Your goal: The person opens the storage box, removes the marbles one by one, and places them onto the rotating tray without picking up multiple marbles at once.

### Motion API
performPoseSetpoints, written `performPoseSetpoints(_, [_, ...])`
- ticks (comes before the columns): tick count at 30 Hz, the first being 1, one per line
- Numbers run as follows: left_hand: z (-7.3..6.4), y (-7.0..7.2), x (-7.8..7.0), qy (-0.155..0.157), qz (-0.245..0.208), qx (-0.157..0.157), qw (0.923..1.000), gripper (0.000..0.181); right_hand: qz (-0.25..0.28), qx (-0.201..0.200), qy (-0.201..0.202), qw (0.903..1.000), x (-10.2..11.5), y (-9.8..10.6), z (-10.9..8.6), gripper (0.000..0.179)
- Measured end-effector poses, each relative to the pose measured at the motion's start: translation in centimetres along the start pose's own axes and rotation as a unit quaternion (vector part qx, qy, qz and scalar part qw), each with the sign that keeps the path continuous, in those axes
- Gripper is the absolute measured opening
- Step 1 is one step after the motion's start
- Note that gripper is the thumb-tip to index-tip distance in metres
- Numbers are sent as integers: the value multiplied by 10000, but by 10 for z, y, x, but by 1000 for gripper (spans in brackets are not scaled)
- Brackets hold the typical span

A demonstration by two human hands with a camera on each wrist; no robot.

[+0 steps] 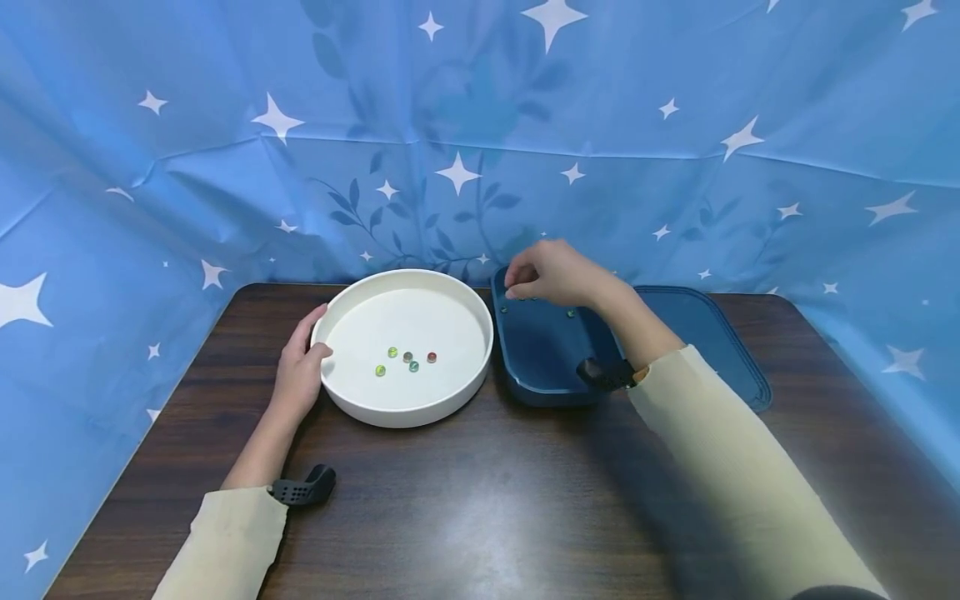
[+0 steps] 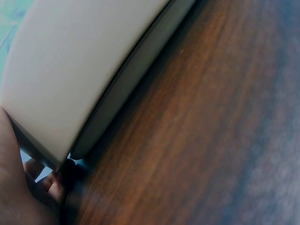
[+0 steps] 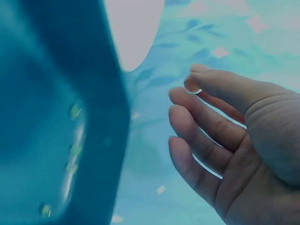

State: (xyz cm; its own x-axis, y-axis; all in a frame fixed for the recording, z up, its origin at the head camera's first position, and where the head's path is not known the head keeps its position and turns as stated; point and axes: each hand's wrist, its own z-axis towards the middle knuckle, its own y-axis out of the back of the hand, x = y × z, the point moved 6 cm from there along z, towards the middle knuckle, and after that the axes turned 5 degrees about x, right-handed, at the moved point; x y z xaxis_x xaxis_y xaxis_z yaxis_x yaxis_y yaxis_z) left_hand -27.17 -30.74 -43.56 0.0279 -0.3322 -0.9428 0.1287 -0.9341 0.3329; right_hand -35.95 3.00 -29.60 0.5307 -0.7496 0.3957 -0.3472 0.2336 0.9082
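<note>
My left hand (image 1: 298, 371) grips the left side of a round white tray (image 1: 401, 415), thumb over the rim and fingers outside; the left wrist view shows the tray's wall (image 2: 84, 65) close up. Several glass marbles (image 1: 414, 367) lie on the tray's floor, among them yellow-green ones and a red one. Over the far end of a deep blue rectangular container (image 1: 536, 354), my right hand (image 1: 558, 275) pinches a clear marble (image 3: 191, 85) between thumb and index finger. Several greenish marbles (image 3: 72, 166) sit along one end inside that container.
A blue lid or shallow tray (image 1: 693, 325) lies right of the container, partly behind my right forearm. All of it stands on a dark wooden table (image 1: 450, 500), with a blue star-patterned cloth (image 1: 480, 108) hanging behind the far edge.
</note>
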Motion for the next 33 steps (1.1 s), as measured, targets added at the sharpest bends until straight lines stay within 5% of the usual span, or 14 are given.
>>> performPoseSetpoints(9, [-2, 2, 1, 55, 32, -18, 10000, 73, 872, -236, 326, 9954, 35, -16, -16, 21])
performPoseSetpoints(22, [0, 0, -1, -59, -11, -51, 10000, 73, 1488, -923, 311, 9840, 37, -38, -27, 19])
performPoseSetpoints(33, [1, 0, 0, 15, 34, 25, 10000, 72, 1313, -483, 178, 9900, 57, -72, 0, 14])
